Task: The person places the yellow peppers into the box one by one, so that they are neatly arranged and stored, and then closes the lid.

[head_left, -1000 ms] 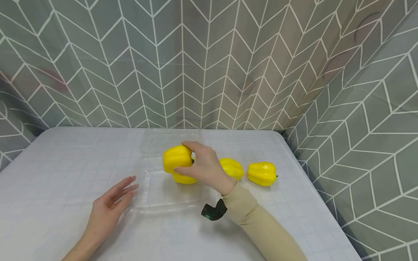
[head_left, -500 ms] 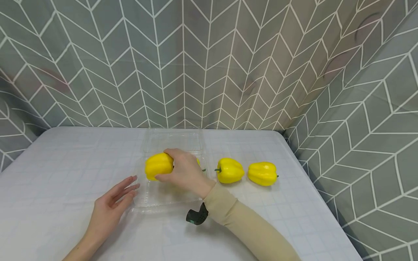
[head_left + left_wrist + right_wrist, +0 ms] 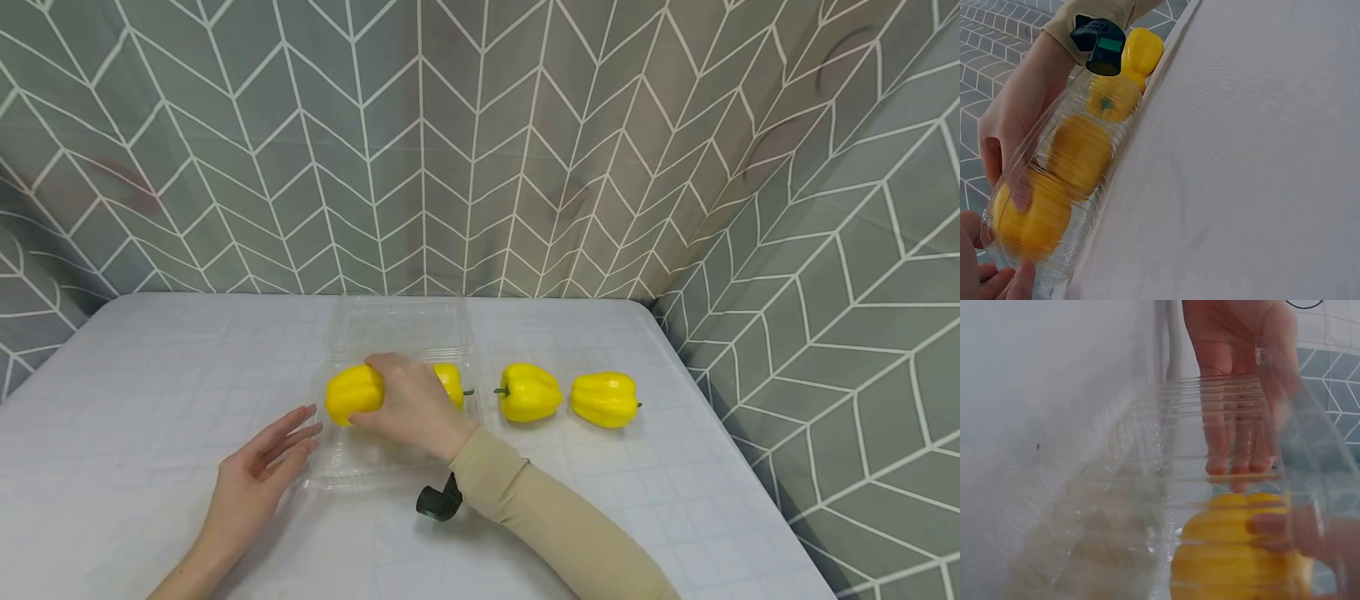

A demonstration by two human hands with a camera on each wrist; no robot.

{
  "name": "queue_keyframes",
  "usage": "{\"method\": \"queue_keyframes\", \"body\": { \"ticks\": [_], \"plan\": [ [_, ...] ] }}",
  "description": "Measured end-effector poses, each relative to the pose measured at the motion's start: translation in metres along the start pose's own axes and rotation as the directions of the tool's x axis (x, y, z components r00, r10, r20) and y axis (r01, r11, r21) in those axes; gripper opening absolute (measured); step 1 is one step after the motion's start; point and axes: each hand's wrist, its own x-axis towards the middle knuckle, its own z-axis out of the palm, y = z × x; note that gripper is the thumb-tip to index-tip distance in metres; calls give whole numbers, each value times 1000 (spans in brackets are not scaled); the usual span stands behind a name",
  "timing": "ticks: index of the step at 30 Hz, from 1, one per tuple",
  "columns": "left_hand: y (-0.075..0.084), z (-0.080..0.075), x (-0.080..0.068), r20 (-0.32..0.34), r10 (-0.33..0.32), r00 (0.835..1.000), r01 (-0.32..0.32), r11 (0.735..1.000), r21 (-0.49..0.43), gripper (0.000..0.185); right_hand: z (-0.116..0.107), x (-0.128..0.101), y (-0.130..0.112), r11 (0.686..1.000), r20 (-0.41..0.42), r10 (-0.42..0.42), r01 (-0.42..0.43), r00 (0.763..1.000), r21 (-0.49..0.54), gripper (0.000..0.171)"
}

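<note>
My right hand (image 3: 412,406) grips a yellow bell pepper (image 3: 352,394) at the left end of a clear plastic clamshell container (image 3: 352,462). In the left wrist view that pepper (image 3: 1032,215) shows through the ribbed wall, low in the container. A second yellow bell pepper (image 3: 450,383) lies in the container's right part, half hidden behind my right hand. Beside the left wall is my left hand (image 3: 255,475), its fingers extended and the fingertips right at the container's edge. The right wrist view shows those left fingers (image 3: 1241,437) through the clear plastic.
Two more yellow bell peppers lie on the white-covered table to the right of the container, a nearer one (image 3: 529,392) and a farther one (image 3: 604,400). The container's lid (image 3: 397,325) is folded back toward the patterned curtain (image 3: 450,167).
My right hand has carried the pepper left and lowered it into the container's left end, uncovering the second pepper's stem end. The left hand stays in place.
</note>
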Motion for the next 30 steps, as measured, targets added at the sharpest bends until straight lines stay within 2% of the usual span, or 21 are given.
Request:
{"method": "queue_keyframes", "body": {
  "ticks": [9,13,21,30],
  "plan": [
    [0,-1,0,1,5,1000,-5,1000,-7,48,9,1,1,990,31,-44,47,999,-131,61],
    [1,-1,0,-1,2,1000,-2,1000,0,48,11,1,2,986,28,-56,60,998,-159,60],
    [3,-1,0,3,-1,1000,1,1000,6,48,14,2,5,985,32,-54,59,998,-160,65],
    [2,0,0,3,-2,1000,2,1000,8,47,8,0,7,994,48,-15,20,999,-106,63]
  ]
}}
